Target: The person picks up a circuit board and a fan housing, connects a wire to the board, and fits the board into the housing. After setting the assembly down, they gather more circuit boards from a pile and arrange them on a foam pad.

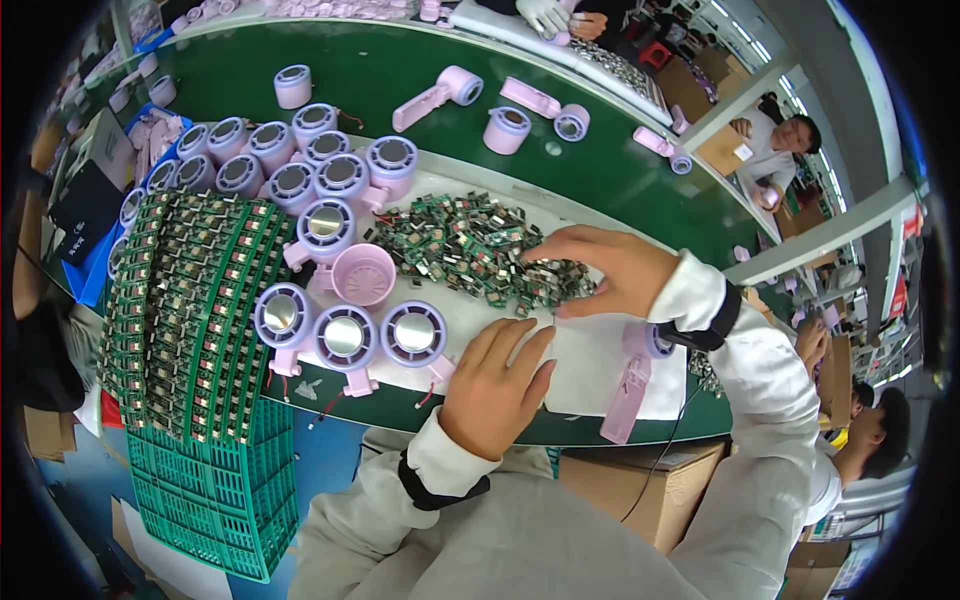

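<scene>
My right hand (625, 268) reaches over the right end of a heap of small green circuit boards (470, 245). Its thumb and fingers are apart, with the fingertips at the boards. Near the table's front edge, my left hand (495, 385) hovers over or rests on the white sheet (580, 370); I cannot tell which. Its fingers are spread and nothing shows in them. Just left of it are round lilac fan heads (414, 334) with silver centres and short pink stems. Beside my right wrist lies a pink handheld fan (630, 395), partly hidden by the cuff.
Stacked panels of circuit boards (195, 310) stand at the left above a green plastic crate (212, 500). More fan heads (290, 185) crowd the back left. Several pink fan parts (440, 95) lie on the green belt (390, 60). A cardboard box (640, 490) sits below the table. Other people work beyond.
</scene>
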{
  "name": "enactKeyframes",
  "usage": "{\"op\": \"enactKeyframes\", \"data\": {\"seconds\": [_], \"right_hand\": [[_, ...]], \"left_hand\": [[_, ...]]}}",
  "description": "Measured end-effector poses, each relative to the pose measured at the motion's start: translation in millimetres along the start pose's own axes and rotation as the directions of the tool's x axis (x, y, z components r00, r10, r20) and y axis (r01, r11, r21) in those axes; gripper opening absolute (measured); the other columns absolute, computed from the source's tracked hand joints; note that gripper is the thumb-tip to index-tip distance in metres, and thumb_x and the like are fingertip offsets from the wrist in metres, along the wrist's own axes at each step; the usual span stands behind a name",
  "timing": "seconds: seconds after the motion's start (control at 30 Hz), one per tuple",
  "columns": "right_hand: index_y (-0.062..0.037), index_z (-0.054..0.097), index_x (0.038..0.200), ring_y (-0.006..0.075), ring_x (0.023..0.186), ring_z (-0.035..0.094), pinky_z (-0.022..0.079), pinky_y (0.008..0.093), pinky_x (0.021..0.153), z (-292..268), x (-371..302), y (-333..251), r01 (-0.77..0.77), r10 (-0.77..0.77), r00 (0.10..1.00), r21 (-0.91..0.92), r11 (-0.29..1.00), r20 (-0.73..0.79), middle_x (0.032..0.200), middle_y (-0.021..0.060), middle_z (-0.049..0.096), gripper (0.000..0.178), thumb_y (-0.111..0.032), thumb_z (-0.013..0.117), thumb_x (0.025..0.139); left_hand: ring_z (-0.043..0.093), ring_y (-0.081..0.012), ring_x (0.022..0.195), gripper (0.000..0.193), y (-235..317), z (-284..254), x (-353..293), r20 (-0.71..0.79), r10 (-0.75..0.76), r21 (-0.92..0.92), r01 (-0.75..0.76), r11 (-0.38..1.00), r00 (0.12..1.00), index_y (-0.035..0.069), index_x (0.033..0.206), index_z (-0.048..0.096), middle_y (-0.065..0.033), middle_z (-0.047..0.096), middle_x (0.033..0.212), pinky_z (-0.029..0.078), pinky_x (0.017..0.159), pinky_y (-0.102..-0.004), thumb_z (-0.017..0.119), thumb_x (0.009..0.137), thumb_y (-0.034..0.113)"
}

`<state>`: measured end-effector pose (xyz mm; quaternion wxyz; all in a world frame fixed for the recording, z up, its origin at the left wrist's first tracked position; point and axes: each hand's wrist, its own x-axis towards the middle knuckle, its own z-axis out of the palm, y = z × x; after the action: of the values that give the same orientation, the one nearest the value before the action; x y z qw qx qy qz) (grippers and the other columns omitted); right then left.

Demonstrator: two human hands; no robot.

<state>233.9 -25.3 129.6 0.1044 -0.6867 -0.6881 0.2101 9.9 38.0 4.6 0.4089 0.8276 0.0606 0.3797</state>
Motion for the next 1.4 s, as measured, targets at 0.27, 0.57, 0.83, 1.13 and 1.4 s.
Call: {"op": "enactKeyframes", "data": {"seconds": [0.27, 0.57, 0.83, 1.13, 1.4], "right_hand": [[-0.0106, 0.064, 0.137, 0.0160, 0.087, 0.070, 0.059, 0.0330, 0.069, -62, 54, 68, -0.467, 0.466, 0.884, -0.031, 0.884, -0.025, 0.124, 0.0097, 0.069, 0.052, -0.038, 0.076, 0.094], [-0.0123, 0.069, 0.126, 0.0358, 0.108, 0.069, 0.053, 0.0409, 0.095, -30, 159, 164, -0.335, 0.256, 0.929, -0.312, 0.889, -0.268, 0.117, 0.0187, 0.070, 0.057, -0.049, 0.079, 0.084], [-0.0107, 0.066, 0.132, 0.0334, 0.103, 0.069, 0.054, 0.0398, 0.094, -12, 164, 50, 0.029, -0.074, 0.977, -0.217, 0.976, -0.198, 0.116, 0.0173, 0.069, 0.058, -0.038, 0.083, 0.084], [-0.0056, 0.058, 0.140, 0.0336, 0.108, 0.070, 0.054, 0.0424, 0.094, 11, 151, 12, -0.003, -0.036, 0.954, -0.131, 0.991, -0.296, 0.126, 0.0208, 0.068, 0.045, -0.031, 0.061, 0.103], [-0.0059, 0.047, 0.151, 0.0381, 0.107, 0.069, 0.054, 0.0424, 0.096, 13, 143, 25, -0.040, 0.048, 0.980, 0.045, 0.998, -0.193, 0.122, 0.0208, 0.070, 0.055, -0.038, 0.053, 0.107]], "left_hand": [[0.059, -0.0333, 0.120, 0.034, -5, -5, -2, 0.063, -0.030, 0.113, 0.023, 0.993, 0.998, 0.006, 0.120, 0.068, -0.0134, 0.063, 0.128, 0.049, 0.102, -0.0436, 0.076, 0.087, 0.015], [0.058, -0.0327, 0.121, 0.032, -5, 4, -3, 0.051, -0.021, 0.072, 0.017, 0.997, 0.998, 0.006, 0.117, 0.068, -0.0127, 0.062, 0.128, 0.049, 0.101, -0.0442, 0.076, 0.087, 0.016], [0.058, -0.0329, 0.121, 0.032, -5, -3, -2, 0.079, -0.032, 0.097, 0.025, 0.995, 0.996, 0.006, 0.116, 0.067, -0.0126, 0.061, 0.129, 0.049, 0.101, -0.0449, 0.076, 0.087, 0.015], [0.058, -0.0336, 0.122, 0.032, -5, -2, -3, 0.090, -0.011, 0.088, 0.003, 0.996, 0.996, 0.007, 0.117, 0.067, -0.0122, 0.061, 0.130, 0.049, 0.101, -0.0452, 0.076, 0.087, 0.016], [0.059, -0.0340, 0.121, 0.030, -6, -3, -4, 0.082, -0.004, 0.108, -0.005, 0.994, 0.997, 0.007, 0.114, 0.070, -0.0119, 0.063, 0.128, 0.049, 0.101, -0.0458, 0.076, 0.086, 0.016]]}}
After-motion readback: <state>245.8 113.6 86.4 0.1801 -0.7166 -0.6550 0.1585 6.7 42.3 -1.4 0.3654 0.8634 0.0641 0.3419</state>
